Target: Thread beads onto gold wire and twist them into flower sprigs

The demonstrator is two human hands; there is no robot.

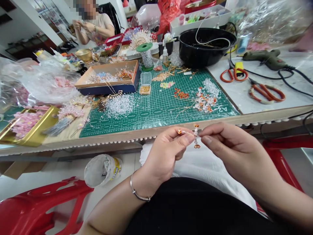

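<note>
My left hand (164,156) and my right hand (226,143) meet just below the table's front edge, above my lap. Both pinch a small beaded wire piece (196,135) with orange and clear beads; the left thumb and forefinger hold one end, the right fingertips hold the other. A silver bangle (138,194) circles my left wrist. On the green cutting mat (158,107) beyond lie a cluster of orange and clear bead sprigs (205,99), loose orange beads (181,95) and a heap of clear beads (119,105).
A black bowl (206,45), orange scissors (233,74), orange pliers (266,92) and a glue gun (265,58) with cords sit right. A blue-sided box (110,88), gold tray (31,135) and plastic bags lie left. Another person sits far back. Red stools and a plastic jar (102,169) stand below.
</note>
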